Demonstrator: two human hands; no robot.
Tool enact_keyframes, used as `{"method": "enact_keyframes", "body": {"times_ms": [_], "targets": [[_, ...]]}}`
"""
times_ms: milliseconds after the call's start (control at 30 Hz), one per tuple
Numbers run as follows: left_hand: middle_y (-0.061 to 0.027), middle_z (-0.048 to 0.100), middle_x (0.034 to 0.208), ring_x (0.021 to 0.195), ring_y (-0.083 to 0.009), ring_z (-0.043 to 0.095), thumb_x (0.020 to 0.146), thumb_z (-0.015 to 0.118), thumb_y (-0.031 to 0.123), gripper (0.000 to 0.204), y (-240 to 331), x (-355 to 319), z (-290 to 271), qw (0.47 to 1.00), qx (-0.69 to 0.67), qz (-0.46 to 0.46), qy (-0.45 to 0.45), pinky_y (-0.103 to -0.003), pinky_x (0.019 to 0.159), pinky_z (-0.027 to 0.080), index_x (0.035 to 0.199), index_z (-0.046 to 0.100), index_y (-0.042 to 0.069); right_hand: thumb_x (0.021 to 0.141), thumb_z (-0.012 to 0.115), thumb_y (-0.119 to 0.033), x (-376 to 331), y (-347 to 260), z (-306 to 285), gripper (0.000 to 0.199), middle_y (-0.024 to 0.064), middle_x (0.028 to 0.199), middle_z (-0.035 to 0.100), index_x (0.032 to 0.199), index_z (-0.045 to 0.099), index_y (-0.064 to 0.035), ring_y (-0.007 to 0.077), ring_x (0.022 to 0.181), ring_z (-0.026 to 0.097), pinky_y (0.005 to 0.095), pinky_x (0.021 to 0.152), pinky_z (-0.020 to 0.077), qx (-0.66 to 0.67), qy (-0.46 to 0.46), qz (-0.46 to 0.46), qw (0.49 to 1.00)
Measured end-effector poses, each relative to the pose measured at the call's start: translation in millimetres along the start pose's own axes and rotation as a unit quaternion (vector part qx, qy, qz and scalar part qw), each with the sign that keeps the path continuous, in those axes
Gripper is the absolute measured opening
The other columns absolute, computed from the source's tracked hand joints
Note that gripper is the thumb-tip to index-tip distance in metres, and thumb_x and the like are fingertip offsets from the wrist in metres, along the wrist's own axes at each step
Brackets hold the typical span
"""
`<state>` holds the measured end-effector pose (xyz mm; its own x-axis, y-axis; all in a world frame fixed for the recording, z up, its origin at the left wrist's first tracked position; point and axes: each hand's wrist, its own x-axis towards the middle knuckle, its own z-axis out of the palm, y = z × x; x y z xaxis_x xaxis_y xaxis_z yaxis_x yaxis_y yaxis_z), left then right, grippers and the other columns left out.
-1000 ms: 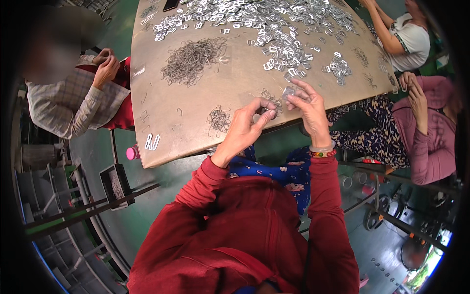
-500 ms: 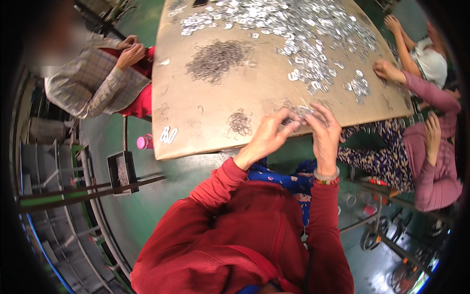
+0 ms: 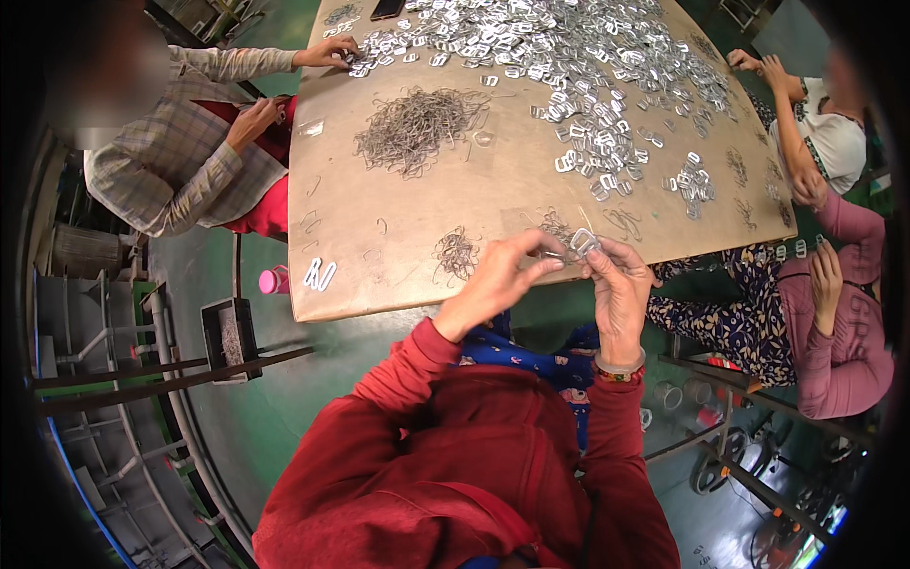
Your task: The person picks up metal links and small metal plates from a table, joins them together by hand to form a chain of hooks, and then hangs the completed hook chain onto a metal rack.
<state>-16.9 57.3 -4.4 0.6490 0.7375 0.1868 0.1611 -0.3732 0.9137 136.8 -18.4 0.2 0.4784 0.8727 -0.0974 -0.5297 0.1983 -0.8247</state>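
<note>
A rectangular black plastic bin stands low to the left of the tan-covered table, loose pale grey bits lying inside it. Near the table's corner is a rounded pink container, its contents hidden. Clear round tubs sit low on the right; what they hold is too small to tell. Above the table's near edge, the right hand pinches a silvery, rounded-rectangular buckle between thumb and fingers. The left hand has thumb and forefinger drawn close beside it; whether they clamp anything I cannot tell. Farther back, bent grey wire hooks and silvery buckles lie loose in heaps on the tabletop
</note>
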Motion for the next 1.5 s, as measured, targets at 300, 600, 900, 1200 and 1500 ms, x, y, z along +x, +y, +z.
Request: {"method": "enact_keyframes", "body": {"times_ms": [300,600,900,1200,1500], "targets": [[-0.0198,0.064,0.079,0.078,-0.0364,0.062,0.081,0.06,0.018,0.02,-118,99,-97,0.857,0.502,-0.087,0.08,-0.044,0.064,0.051,0.079,0.064,-0.001,0.074,0.068,0.009,-9,-26,-16,0.017,0.0152,0.079,0.066,0.091,0.064,0.0087,0.0179,0.066,0.062,0.0271,0.064,0.0504,-0.036,0.021,-0.02,0.999],[-0.0157,0.065,0.08,0.069,-0.0257,0.062,0.085,0.056,0.008,0.012,-58,85,-45,0.965,0.258,-0.051,-0.012,-0.035,0.061,0.051,0.088,0.061,-0.003,0.076,0.068,0.007,-37,-27,-42,0.015,0.014,0.08,0.067,0.091,0.065,0.008,0.0164,0.066,0.063,0.0253,0.063,0.0511,-0.119,0.049,-0.061,0.99],[-0.01,0.06,0.1,0.084,-0.0145,0.061,0.089,0.059,0.008,0.013,46,20,31,0.996,-0.057,0.019,-0.067,-0.027,0.076,0.05,0.097,0.058,-0.002,0.079,0.067,0.003,-39,-15,-39,0.015,0.0104,0.083,0.066,0.094,0.063,0.0065,0.0125,0.07,0.062,0.023,0.064,0.0512,-0.147,0.067,-0.087,0.983],[-0.016,0.055,0.104,0.094,-0.0322,0.054,0.084,0.058,0.003,0.012,50,11,57,0.986,0.068,0.151,0.02,-0.039,0.081,0.043,0.094,0.052,0.0,0.079,0.066,0.008,-44,-15,-30,0.014,0.0062,0.087,0.061,0.092,0.062,0.0057,0.0115,0.073,0.062,0.0222,0.063,0.0522,-0.171,0.045,-0.165,0.97],[-0.0135,0.061,0.086,0.079,-0.0254,0.06,0.09,0.05,0.001,0.005,55,5,30,0.996,-0.068,0.045,-0.027,-0.034,0.073,0.046,0.095,0.049,0.001,0.085,0.062,-0.009,82,-40,-72,0.015,0.0088,0.072,0.061,0.093,0.069,0.0015,0.0123,0.06,0.057,0.0251,0.058,0.0464,-0.373,0.033,-0.072,0.924]]}}
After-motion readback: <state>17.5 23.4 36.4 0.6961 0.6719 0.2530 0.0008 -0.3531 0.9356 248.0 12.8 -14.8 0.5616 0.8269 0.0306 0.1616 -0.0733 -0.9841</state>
